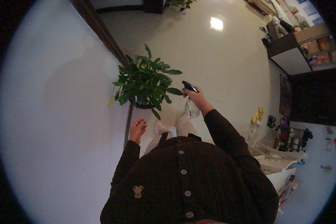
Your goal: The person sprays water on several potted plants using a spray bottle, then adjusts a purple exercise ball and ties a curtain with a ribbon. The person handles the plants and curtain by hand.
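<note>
My right hand [194, 94] grips a spray bottle by its black trigger head [189, 86]. The bottle's clear body [192, 109] hangs below the hand, and the nozzle end points toward a leafy green potted plant [145, 79]. That plant stands on the floor against the wall, with a dark pot [143, 105] partly hidden under its leaves. One yellow leaf [111, 100] shows at its left side. Empty, with fingers apart and slightly curled, my left hand [138, 130] is held near the wall, just below the plant.
A pale wall [58, 126] runs along the left. Shiny tiles [229, 64] cover the floor. To the right are yellow slippers [257, 115], a rack of shoes [294, 140] and a white wooden piece of furniture [277, 162]. A cabinet [294, 53] stands at upper right; another plant [182, 3] is farther ahead.
</note>
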### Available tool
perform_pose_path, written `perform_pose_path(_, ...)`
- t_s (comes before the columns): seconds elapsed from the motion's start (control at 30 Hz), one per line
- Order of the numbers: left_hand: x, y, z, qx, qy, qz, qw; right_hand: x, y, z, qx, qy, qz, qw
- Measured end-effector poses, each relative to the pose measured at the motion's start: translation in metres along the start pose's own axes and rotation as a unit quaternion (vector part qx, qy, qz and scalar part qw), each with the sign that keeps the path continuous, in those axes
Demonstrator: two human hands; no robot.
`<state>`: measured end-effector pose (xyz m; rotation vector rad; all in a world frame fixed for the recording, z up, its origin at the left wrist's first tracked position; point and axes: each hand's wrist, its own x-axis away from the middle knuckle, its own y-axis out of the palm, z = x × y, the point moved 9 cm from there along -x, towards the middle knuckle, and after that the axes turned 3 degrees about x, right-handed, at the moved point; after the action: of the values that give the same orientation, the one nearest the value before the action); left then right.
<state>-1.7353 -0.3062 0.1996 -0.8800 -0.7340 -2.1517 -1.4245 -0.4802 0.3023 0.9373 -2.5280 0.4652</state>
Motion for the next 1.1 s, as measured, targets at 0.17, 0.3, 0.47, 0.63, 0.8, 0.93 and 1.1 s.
perform_pose_path(0.17,-0.002,0.002,-0.002,-0.009,-0.001,-0.003,1.000,0.034,-0.001,0.026,-0.044,-0.073,-0.002,0.996)
perform_pose_path(0.3,-0.002,0.003,-0.003,-0.003,-0.002,-0.007,1.000,0.046,-0.009,0.058,0.042,-0.053,0.012,0.998)
perform_pose_path(0.47,-0.004,0.005,-0.005,-0.013,-0.012,-0.012,1.000,0.055,-0.014,0.058,0.090,-0.062,0.059,0.992)
perform_pose_path(0.63,-0.003,0.008,-0.007,0.015,-0.006,-0.033,0.999,0.071,0.010,0.033,0.283,-0.105,0.043,0.952)
perform_pose_path(0.8,-0.001,0.002,-0.008,-0.027,-0.009,-0.008,1.000,0.081,0.029,0.038,0.350,-0.080,-0.007,0.933)
perform_pose_path(0.93,0.002,0.000,-0.008,-0.029,-0.017,0.004,0.999,0.078,0.033,0.041,0.356,-0.082,-0.018,0.931)
perform_pose_path(1.1,0.002,-0.001,-0.007,-0.019,-0.007,0.000,1.000,0.056,0.004,0.044,0.301,-0.037,0.030,0.952)
